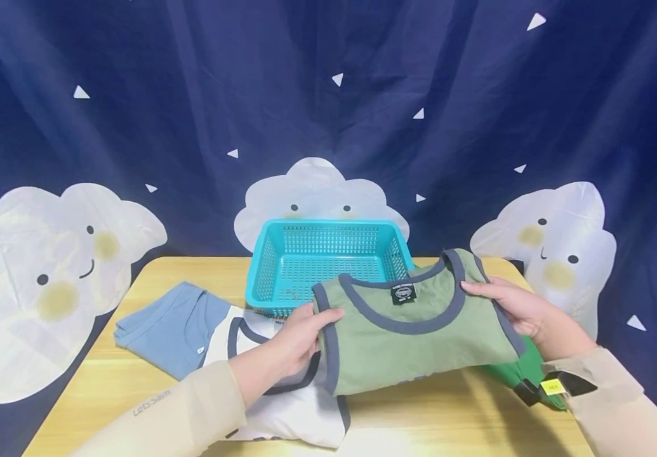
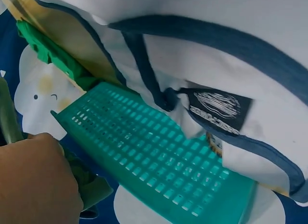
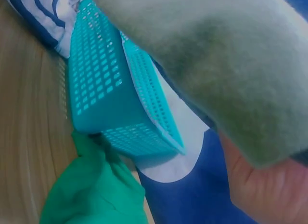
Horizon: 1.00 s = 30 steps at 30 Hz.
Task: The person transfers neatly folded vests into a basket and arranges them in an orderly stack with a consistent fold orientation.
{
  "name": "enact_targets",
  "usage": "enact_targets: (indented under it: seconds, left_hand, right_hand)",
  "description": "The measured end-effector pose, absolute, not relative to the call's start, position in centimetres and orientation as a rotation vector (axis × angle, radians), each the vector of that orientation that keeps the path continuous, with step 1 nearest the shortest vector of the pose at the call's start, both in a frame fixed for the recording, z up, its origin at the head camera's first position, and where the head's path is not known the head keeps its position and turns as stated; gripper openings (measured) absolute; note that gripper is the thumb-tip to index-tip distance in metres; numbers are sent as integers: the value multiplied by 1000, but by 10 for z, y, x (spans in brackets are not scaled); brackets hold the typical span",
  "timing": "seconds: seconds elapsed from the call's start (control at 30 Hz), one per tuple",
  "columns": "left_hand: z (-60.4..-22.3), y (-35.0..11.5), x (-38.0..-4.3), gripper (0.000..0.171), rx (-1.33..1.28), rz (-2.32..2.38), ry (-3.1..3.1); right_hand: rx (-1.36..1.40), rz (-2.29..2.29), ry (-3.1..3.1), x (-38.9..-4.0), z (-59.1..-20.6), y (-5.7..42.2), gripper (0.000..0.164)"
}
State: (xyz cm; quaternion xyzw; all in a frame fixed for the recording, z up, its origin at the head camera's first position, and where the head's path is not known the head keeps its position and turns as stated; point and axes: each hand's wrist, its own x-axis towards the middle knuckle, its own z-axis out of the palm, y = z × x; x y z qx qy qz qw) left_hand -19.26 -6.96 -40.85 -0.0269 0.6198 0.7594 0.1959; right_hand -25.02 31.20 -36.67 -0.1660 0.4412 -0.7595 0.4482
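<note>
A folded olive-green tank top [image 1: 419,343] with dark grey trim hangs raised between both hands, its neckline and black label facing up. My left hand [image 1: 296,339] pinches its left shoulder edge, thumb on top. On the opposite side, my right hand [image 1: 513,308] grips the other shoulder edge, fingers hidden beneath the cloth. Behind the top stands a turquoise plastic basket [image 1: 255,266], partly covered by it in the head view. The left wrist view shows the left hand [image 2: 41,180] with a bit of green cloth; the right wrist view shows the right hand [image 3: 264,190] under the fabric.
Below the left forearm lies a white tank top [image 1: 299,416] with navy trim. A folded blue garment [image 1: 176,330] lies at the table's left. Bright green cloth [image 1: 513,371] sits on the right, partly hidden behind the right wrist. A dark blue curtain [image 1: 328,114] hangs behind the table.
</note>
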Motion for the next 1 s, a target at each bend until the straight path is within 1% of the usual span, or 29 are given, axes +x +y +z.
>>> enact_targets:
  seconds: [0.3, 0.63, 0.83, 1.0]
  left_hand:
    - [-407, -84, -199, 38, -173, 2068, 1900]
    - [-398, -91, -209, 33, -240, 2007, 2010]
    - [-391, -96, -215, 33, -285, 2039, 2014]
    - [-387, -101, -219, 35, -294, 2049, 2032]
  right_hand:
    - [-359, -1885, 1162, -257, -363, 295, 43]
    - [-313, -1925, 1199, -267, -360, 278, 40]
    - [-211, -1950, 1316, -273, -358, 268, 29]
    - [-131, -1935, 1416, -277, -357, 259, 24]
